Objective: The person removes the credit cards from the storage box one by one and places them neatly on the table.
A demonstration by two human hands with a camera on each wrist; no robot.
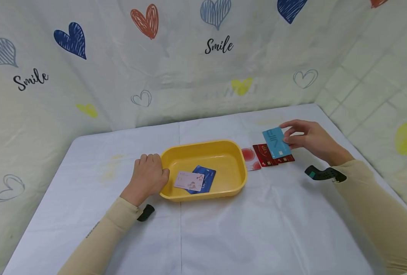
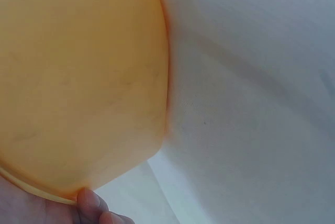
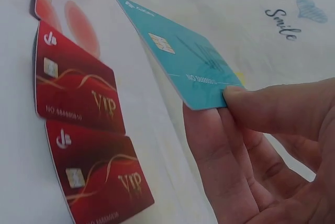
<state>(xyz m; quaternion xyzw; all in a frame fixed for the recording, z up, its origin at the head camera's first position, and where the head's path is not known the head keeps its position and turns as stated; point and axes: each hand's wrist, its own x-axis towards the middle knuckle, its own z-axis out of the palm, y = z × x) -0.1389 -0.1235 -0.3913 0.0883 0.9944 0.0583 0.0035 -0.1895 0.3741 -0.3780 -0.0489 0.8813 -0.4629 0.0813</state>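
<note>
My left hand (image 1: 149, 173) grips the left rim of a shallow yellow tray (image 1: 231, 191); in the left wrist view its fingertips curl at the rim of the tray (image 2: 84, 88). Inside the tray a pale pink card (image 1: 189, 180) lies partly over a blue card (image 1: 208, 178). Between thumb and fingers, my right hand (image 1: 313, 139) pinches a teal chip card (image 1: 275, 141) by one end. The teal card (image 3: 183, 62) is raised above two red VIP cards, one red card (image 3: 78, 82) beside the other red card (image 3: 99, 177). A white card with pink circles (image 1: 249, 158) lies by the tray's right side.
A white cloth (image 1: 210, 236) covers the table. Behind it hangs a pale curtain (image 1: 176, 72) printed with hearts and the word Smile. Dark straps (image 1: 323, 174) sit at both wrists.
</note>
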